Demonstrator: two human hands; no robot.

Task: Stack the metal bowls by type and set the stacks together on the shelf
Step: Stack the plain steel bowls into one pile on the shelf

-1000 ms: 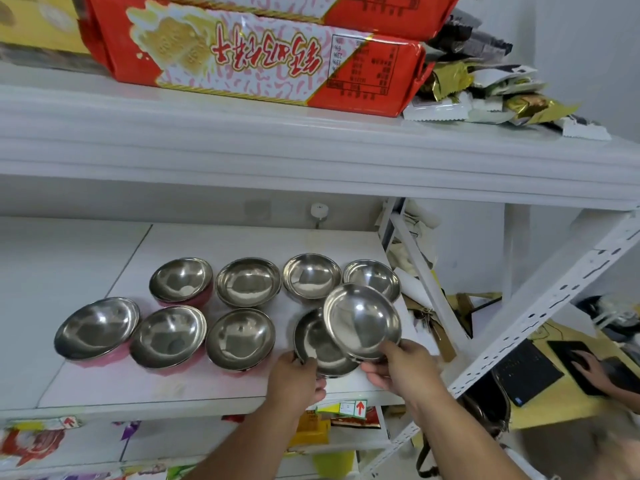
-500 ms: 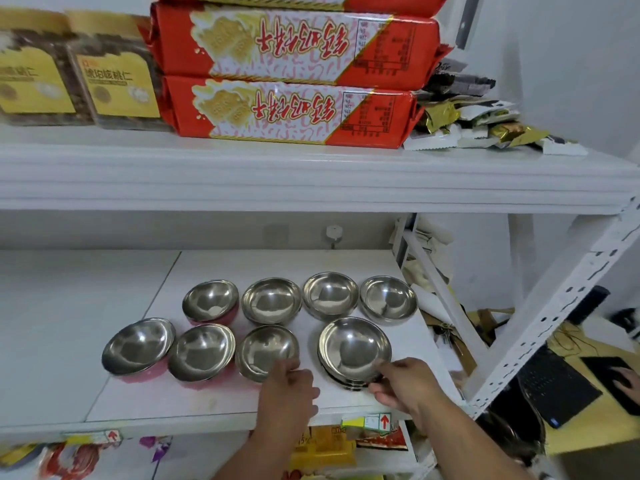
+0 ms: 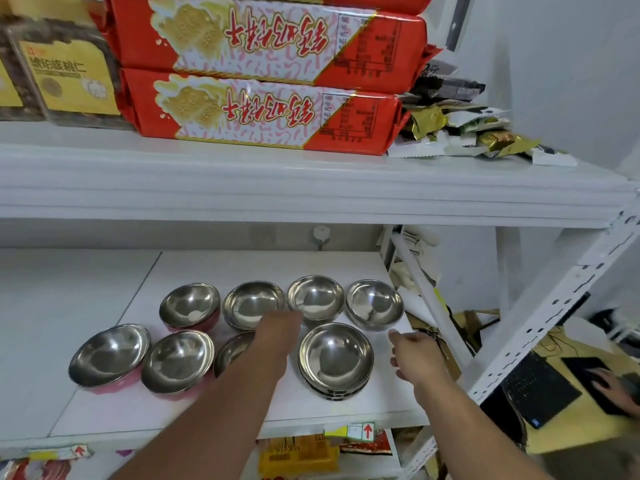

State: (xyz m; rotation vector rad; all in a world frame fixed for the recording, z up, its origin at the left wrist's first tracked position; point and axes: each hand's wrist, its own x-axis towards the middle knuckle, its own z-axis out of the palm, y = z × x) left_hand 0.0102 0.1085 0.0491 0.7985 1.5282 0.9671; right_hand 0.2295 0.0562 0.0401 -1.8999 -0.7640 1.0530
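Early in the job, by the look of it. Done so far: one short stack of plain steel bowls [image 3: 336,362], at least two nested, standing on the white shelf [image 3: 311,410] near its front edge.

Left to do, judging from the layout:
- Behind the stack, three loose plain steel bowls in a row: one directly behind [image 3: 316,299], one behind and to the right [image 3: 374,304], one behind and to the left [image 3: 252,304]. Probably meant for this same stack.
- Further left of the stack, three pink-based bowls, none nested: one in the back row [image 3: 189,306], two in the front row [image 3: 177,360] and [image 3: 109,355]. No pink stack begun.
- Just left of the stack, a seventh loose bowl [image 3: 232,351], mostly covered by the forearm; type impossible to tell.
- Finally, setting the two finished stacks side by side.

Left hand [image 3: 277,327]: stretched past the stack's left side, over the near rims of the back-row bowls. Fingers blurred and pointing away, so cannot tell whether the grip is closed on a rim or merely arriving.

Right hand [image 3: 412,355]: just right of the stack, clear of it, grip wide with fingers spread, holding nothing.

Likely step in hand: fetching the next plain bowl from behind the stack.
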